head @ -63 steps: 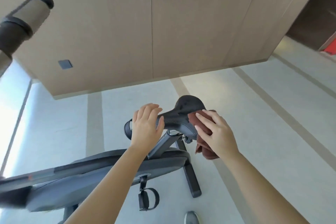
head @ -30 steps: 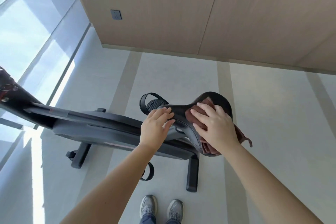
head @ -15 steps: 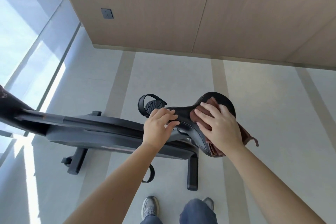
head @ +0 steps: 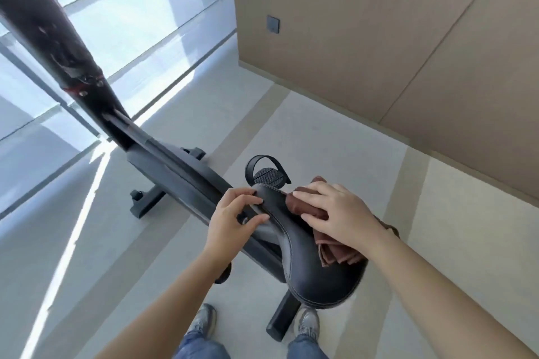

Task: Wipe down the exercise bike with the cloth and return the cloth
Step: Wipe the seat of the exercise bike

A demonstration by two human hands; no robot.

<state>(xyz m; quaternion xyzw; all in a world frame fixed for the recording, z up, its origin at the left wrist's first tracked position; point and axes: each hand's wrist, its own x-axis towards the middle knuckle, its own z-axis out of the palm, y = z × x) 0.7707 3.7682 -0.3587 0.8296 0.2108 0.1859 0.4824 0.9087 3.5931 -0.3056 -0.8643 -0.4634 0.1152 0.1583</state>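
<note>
Strong daylight enters through the window (head: 122, 14) at the upper left, where the glass is washed out by glare. A sharp sun stripe crosses the floor (head: 43, 227). The bike post (head: 40, 17) near the lens is blurred. The saddle (head: 309, 265) shows a soft sheen. The lines of the wall (head: 379, 38) bend at the edges.

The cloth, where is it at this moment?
In the head view, right of centre, the cloth lies on the right side of the saddle, pressed under the right hand; the left hand grips the saddle's nose.
</note>
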